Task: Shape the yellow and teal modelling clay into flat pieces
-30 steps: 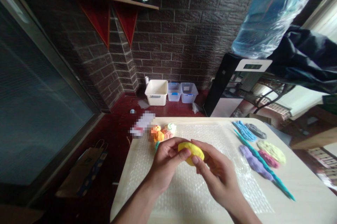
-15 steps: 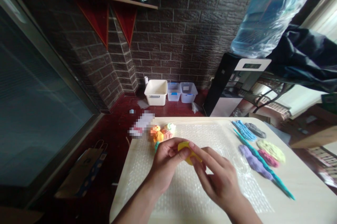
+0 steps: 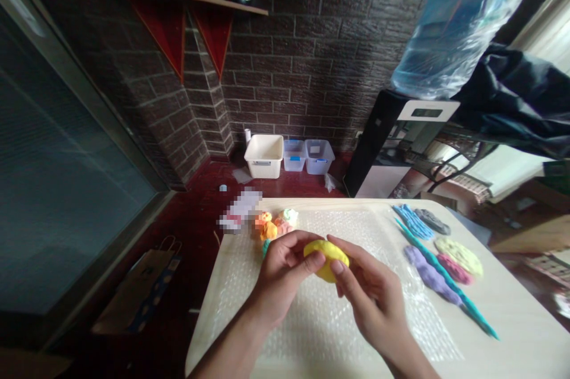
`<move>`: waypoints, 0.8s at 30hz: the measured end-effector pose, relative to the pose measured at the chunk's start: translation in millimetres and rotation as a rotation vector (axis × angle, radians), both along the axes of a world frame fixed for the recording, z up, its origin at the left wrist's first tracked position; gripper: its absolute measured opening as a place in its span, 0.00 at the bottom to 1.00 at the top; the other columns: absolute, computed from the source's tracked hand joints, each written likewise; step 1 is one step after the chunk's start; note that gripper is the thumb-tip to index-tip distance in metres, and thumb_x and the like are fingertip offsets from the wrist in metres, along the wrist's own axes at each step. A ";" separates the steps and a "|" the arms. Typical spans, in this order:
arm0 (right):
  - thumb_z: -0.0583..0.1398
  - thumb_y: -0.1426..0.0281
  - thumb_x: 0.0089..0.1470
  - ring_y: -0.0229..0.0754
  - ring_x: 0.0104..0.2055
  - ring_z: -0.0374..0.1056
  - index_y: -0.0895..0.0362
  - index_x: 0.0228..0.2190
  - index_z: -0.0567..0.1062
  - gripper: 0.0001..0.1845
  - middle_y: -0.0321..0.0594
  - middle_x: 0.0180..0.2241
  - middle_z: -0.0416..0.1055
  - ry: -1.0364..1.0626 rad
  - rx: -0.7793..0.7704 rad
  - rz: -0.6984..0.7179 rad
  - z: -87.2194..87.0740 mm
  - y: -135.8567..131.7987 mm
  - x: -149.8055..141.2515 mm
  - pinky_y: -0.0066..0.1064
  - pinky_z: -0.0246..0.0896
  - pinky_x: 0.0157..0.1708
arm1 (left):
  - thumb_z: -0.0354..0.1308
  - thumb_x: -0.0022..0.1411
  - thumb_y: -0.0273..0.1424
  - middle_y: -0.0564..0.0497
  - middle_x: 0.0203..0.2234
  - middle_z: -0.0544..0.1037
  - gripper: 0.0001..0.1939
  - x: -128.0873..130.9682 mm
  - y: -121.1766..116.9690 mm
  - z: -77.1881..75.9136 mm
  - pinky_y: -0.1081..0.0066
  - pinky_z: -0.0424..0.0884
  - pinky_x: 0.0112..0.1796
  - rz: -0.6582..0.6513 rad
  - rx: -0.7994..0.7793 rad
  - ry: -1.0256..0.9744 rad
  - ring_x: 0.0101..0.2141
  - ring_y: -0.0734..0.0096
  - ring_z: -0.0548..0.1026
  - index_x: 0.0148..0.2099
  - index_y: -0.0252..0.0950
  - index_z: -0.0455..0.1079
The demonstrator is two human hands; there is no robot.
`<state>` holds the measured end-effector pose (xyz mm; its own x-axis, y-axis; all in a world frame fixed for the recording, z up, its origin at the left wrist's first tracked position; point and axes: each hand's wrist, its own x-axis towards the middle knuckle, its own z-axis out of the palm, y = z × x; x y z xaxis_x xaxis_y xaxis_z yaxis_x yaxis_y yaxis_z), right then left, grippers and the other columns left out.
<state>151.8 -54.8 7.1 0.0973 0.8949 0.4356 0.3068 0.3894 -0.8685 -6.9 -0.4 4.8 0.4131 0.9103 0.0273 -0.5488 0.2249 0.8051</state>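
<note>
Between my two hands is a flattened lump of yellow modelling clay [image 3: 328,253], held above the table. My left hand [image 3: 285,269] grips its left side, with the thumb on the near face. On the right side, my right hand [image 3: 376,284] pinches the clay between its thumb in front and fingers behind. Beneath both hands lies a sheet of bubble wrap [image 3: 307,325]. Just beyond my left hand sit several small clay lumps, among them an orange lump [image 3: 268,230] and a pinkish lump [image 3: 284,226]; a green one is partly hidden by that hand.
On the right of the table [image 3: 512,284] lie a long teal clay roll [image 3: 439,269], a purple piece [image 3: 427,275], a pink piece [image 3: 455,268], a pale yellow piece [image 3: 461,253], blue strands [image 3: 412,220] and a grey piece [image 3: 431,221]. Behind stands a water dispenser [image 3: 378,141].
My right hand has turned, bringing its thumb onto the near face of the yellow clay with the fingers behind. More of the clay shows now. My left hand has barely moved.
</note>
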 end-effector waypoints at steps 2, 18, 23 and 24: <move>0.62 0.66 0.70 0.39 0.33 0.78 0.46 0.55 0.80 0.15 0.40 0.45 0.84 -0.041 -0.002 0.036 3.5 0.1 3.6 0.30 0.76 0.33 | 0.76 0.59 0.33 0.48 0.39 0.84 0.15 -1.9 0.4 4.2 0.74 0.72 0.42 -0.059 0.037 0.042 0.40 0.70 0.79 0.47 0.36 0.82; 0.58 0.74 0.69 0.39 0.27 0.71 0.49 0.60 0.77 0.21 0.36 0.29 0.75 -0.324 0.182 0.092 10.3 0.1 9.6 0.30 0.63 0.26 | 0.76 0.57 0.33 0.50 0.33 0.85 0.08 -0.3 2.4 4.4 0.75 0.70 0.41 -0.094 0.002 0.056 0.37 0.72 0.78 0.38 0.37 0.85; 0.57 0.74 0.70 0.39 0.26 0.68 0.52 0.61 0.76 0.22 0.35 0.27 0.71 -0.385 0.199 0.088 11.4 0.7 13.8 0.30 0.59 0.24 | 0.76 0.58 0.34 0.51 0.34 0.85 0.08 -2.3 2.8 3.4 0.76 0.69 0.40 -0.109 -0.002 0.059 0.36 0.74 0.78 0.39 0.38 0.85; 0.57 0.74 0.70 0.39 0.25 0.68 0.52 0.61 0.76 0.22 0.35 0.27 0.71 -0.388 0.198 0.087 12.0 0.9 14.3 0.30 0.59 0.24 | 0.76 0.59 0.34 0.51 0.34 0.85 0.07 -2.4 3.1 3.0 0.76 0.69 0.40 -0.117 0.002 0.066 0.37 0.74 0.78 0.39 0.38 0.85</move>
